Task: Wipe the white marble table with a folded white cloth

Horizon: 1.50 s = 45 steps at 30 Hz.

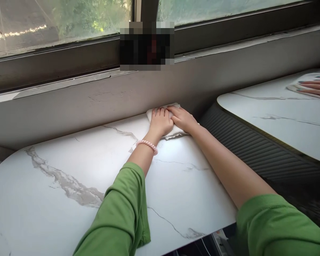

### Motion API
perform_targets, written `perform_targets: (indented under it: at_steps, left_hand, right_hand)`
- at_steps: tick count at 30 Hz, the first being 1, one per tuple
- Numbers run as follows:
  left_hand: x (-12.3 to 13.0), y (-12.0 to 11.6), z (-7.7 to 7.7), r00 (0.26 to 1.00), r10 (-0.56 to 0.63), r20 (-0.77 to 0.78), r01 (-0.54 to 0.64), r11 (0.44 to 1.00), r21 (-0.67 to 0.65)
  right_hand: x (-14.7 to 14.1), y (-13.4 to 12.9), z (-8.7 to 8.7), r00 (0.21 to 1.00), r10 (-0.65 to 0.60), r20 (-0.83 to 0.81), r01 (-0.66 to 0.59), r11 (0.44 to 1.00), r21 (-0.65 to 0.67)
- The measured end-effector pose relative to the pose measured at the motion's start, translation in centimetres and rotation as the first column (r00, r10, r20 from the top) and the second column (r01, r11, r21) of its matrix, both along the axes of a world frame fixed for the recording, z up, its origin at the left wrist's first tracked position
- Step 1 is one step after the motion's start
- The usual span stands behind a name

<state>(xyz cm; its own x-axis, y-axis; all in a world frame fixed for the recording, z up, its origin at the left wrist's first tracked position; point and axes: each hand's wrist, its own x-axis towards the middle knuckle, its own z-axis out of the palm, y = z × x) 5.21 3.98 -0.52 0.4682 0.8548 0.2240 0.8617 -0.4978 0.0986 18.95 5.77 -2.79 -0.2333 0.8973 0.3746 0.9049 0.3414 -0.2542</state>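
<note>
We seem to be wiping the worktop point(181, 188), left hand point(162, 122) and right hand point(184, 119) opened flat, cloth point(176, 131) pressed beneath, the next stroke wanting even pressure.

Grey wall point(109, 96) beneath dark-framed windows point(93, 17)

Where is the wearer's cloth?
In the head view, the cloth lies near centre, at the far right corner of the nearer table, beside the wall, under the left hand and right hand.
</note>
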Motion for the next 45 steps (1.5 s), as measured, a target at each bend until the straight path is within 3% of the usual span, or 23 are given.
perform_targets:
  at_steps: [4, 9, 14, 21, 25, 30, 37, 41, 45]
  left_hand:
    - [0.1, -0.8, 0.0, 1.000, -0.017, -0.024, 0.017, 1.000, -0.005]
    - [0.7, -4.0, 0.0, 0.996, -0.083, -0.044, 0.083, 0.997, -0.009]
    - [1.5, -9.2, -0.1, 0.985, -0.167, -0.051, 0.167, 0.986, 0.008]
    - [1.7, -18.2, 0.6, 0.949, -0.304, -0.081, 0.303, 0.953, -0.024]
    - [0.8, -21.2, 0.7, 0.946, -0.316, -0.074, 0.315, 0.949, -0.033]
    - [-0.2, -21.8, 0.6, 0.948, -0.310, -0.077, 0.307, 0.951, -0.040]
    - [-1.1, -20.6, 0.2, 0.962, -0.264, -0.068, 0.264, 0.965, -0.011]
    - [-2.6, -18.1, 0.3, 0.973, -0.223, -0.051, 0.222, 0.975, -0.031]
    - [-4.0, -14.0, 0.9, 0.988, -0.142, -0.064, 0.135, 0.986, -0.096]
  right_hand:
    - [0.3, -1.3, 0.1, 1.000, -0.004, 0.015, 0.005, 1.000, -0.030]
    - [1.4, -5.2, 0.2, 0.999, -0.031, 0.042, 0.033, 0.998, -0.058]
    - [2.6, -11.8, 0.0, 0.991, -0.090, 0.094, 0.096, 0.994, -0.058]
    - [3.3, -22.9, -0.8, 0.979, -0.174, 0.108, 0.172, 0.985, 0.023]
    - [2.2, -26.0, -0.8, 0.977, -0.183, 0.111, 0.181, 0.983, 0.032]
    - [0.9, -26.1, -0.5, 0.975, -0.198, 0.104, 0.195, 0.980, 0.041]
    - [0.1, -24.0, -0.6, 0.982, -0.155, 0.106, 0.149, 0.987, 0.063]
    - [-1.5, -21.0, -0.6, 0.981, -0.145, 0.127, 0.140, 0.989, 0.047]
    - [-4.0, -16.0, -0.3, 0.987, -0.106, 0.117, 0.106, 0.994, 0.001]
